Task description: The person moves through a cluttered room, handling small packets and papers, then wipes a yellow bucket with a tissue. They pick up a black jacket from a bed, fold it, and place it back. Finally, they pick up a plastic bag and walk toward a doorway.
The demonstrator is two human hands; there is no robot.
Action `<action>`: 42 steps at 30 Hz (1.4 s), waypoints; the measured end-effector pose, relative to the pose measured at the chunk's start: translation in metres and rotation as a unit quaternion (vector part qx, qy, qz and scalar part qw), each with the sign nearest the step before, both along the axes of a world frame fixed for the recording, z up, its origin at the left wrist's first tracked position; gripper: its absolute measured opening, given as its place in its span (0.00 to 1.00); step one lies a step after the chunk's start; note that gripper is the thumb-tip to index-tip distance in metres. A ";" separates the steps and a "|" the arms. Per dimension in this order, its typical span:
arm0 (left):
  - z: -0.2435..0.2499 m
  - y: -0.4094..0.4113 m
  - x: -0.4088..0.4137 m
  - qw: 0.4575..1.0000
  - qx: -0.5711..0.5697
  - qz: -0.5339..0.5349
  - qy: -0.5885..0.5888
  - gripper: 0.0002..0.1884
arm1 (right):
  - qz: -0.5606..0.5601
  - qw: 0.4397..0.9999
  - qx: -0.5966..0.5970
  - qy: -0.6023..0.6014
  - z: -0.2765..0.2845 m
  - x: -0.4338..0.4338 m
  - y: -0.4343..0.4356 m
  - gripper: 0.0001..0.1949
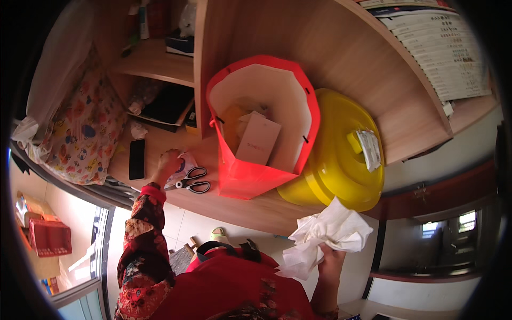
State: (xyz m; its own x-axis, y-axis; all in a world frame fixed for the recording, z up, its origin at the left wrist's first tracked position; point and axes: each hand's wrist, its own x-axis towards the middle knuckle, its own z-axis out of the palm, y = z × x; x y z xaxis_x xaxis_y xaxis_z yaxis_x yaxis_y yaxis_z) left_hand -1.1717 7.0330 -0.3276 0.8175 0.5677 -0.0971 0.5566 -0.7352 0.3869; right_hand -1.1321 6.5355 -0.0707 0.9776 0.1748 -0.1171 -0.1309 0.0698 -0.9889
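Crumpled white tissues (334, 228) are bunched in my right hand (333, 258), below a yellow lidded plastic bucket (340, 160). My left hand (171, 160) reaches onto the wooden shelf and touches a small pink and purple printed packet (185, 165); its fingers are partly hidden, so whether they grip it is unclear. Scissors with black and white handles (196, 180) lie just below the packet. To the left of that hand is a black smartphone (137, 159). A red paper bag (256, 178) stands open between scissors and bucket, holding a pale box (259, 138).
On the bucket's lid lies a white packet (370, 150). A patterned cloth or plastic bag (86, 124) fills the left corner. Cubbies (160, 72) hold boxes and folders. Booklets (444, 56) are stacked at upper right. A red crate (50, 237) stands beyond the window.
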 end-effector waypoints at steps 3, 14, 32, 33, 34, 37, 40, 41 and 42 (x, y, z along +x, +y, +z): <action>0.004 0.000 -0.008 0.998 -0.031 0.023 -0.056 0.13 | -0.020 0.995 0.068 -0.067 0.034 0.014 0.006 0.30; 0.077 -0.023 -0.054 0.957 -0.035 0.088 -0.273 0.12 | 0.071 0.988 0.014 -0.136 0.094 0.127 0.024 0.24; 0.088 -0.127 -0.139 0.926 -0.159 0.175 -0.295 0.09 | 0.066 0.979 0.142 -0.130 0.115 0.289 -0.001 0.19; 0.087 -0.131 -0.141 0.926 -0.148 0.174 -0.299 0.08 | 0.049 0.985 0.112 -0.123 0.114 0.289 0.009 0.19; 0.096 -0.139 -0.141 0.908 -0.201 0.195 -0.311 0.07 | 0.031 0.989 0.081 -0.116 0.114 0.286 0.022 0.19; 0.101 -0.160 -0.139 0.873 -0.245 0.220 -0.359 0.06 | 0.045 0.963 -0.157 -0.216 0.099 0.286 0.039 0.21; 0.104 -0.181 -0.141 0.891 -0.202 0.216 -0.345 0.07 | -0.013 0.797 -0.541 -0.269 0.087 0.292 0.035 0.27; 0.106 -0.190 -0.140 0.891 -0.192 0.217 -0.350 0.07 | -0.016 0.820 -0.491 -0.294 0.086 0.293 0.029 0.28; 0.105 -0.196 -0.145 0.889 -0.206 0.234 -0.337 0.07 | -0.016 0.842 -0.434 -0.319 0.087 0.294 0.026 0.28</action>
